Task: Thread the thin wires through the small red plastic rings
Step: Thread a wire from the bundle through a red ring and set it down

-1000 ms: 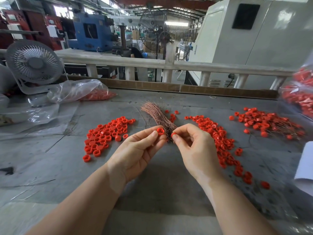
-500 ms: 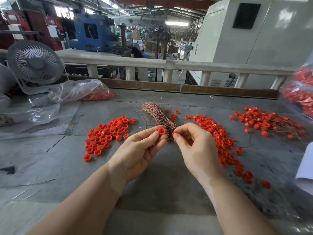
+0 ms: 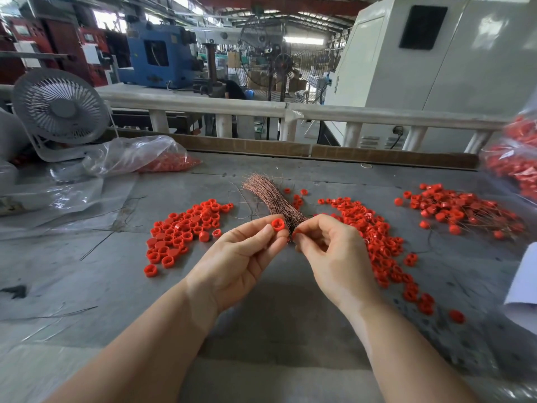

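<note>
My left hand (image 3: 242,254) pinches one small red ring (image 3: 278,225) between thumb and forefinger, held above the grey table. My right hand (image 3: 334,251) is just to its right, fingertips pinched together near the base of a bundle of thin copper wires (image 3: 268,193) that fans out toward the back; whether a single wire is in that pinch is too fine to see. A pile of loose red rings (image 3: 186,231) lies to the left. A long strip of rings (image 3: 377,242) runs along the right. Farther right, rings with wires in them (image 3: 459,210) lie in a heap.
A clear plastic bag (image 3: 139,155) with red rings and a small white fan (image 3: 59,109) sit at the back left. Another bag of rings (image 3: 514,158) hangs at the right edge. A wooden rim (image 3: 377,154) bounds the table's far side. White paper (image 3: 523,289) lies at the right.
Both hands stay almost still, the ring and the right fingertips remaining close together; only slight finger adjustment is visible.
</note>
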Motion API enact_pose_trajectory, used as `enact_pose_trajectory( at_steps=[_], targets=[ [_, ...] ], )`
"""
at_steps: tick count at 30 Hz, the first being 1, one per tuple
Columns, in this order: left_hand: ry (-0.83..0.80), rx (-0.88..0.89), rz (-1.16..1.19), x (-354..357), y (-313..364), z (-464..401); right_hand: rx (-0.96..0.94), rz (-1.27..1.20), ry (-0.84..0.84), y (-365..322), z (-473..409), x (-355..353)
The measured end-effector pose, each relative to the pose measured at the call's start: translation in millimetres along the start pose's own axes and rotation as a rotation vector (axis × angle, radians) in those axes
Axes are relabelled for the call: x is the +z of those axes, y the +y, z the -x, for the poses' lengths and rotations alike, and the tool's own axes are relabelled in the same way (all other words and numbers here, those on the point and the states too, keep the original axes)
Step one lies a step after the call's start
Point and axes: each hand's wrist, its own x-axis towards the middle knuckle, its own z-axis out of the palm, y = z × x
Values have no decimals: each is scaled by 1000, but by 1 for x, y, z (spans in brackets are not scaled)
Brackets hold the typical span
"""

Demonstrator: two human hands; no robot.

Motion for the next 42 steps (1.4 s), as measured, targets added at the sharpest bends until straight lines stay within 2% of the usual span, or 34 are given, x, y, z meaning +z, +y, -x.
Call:
enact_pose_trajectory(
  at_steps=[7, 17, 20, 23, 27, 33, 42],
  targets=[
    [-49, -12, 9, 2, -1, 2, 136, -136, -86, -1, 0, 1],
    [-91, 15, -56, 2, -2, 3, 216, -298, -170, -5, 1, 1],
    [-93, 30, -57, 1, -2, 2, 235, -258, -153, -3, 1, 1],
    [-74, 53, -54, 1, -2, 1, 217, -212, -64, -2, 0, -1],
    [-50, 85, -73, -1, -3, -1, 248, -362, 5, -5, -1, -4],
    [-46, 106, -134, -2, -5, -1, 394, -649, -47, -9, -3, -8],
    [-59, 106, -142, -2, -5, -1, 466, -757, -71, -10, -4, -9]
  ],
)
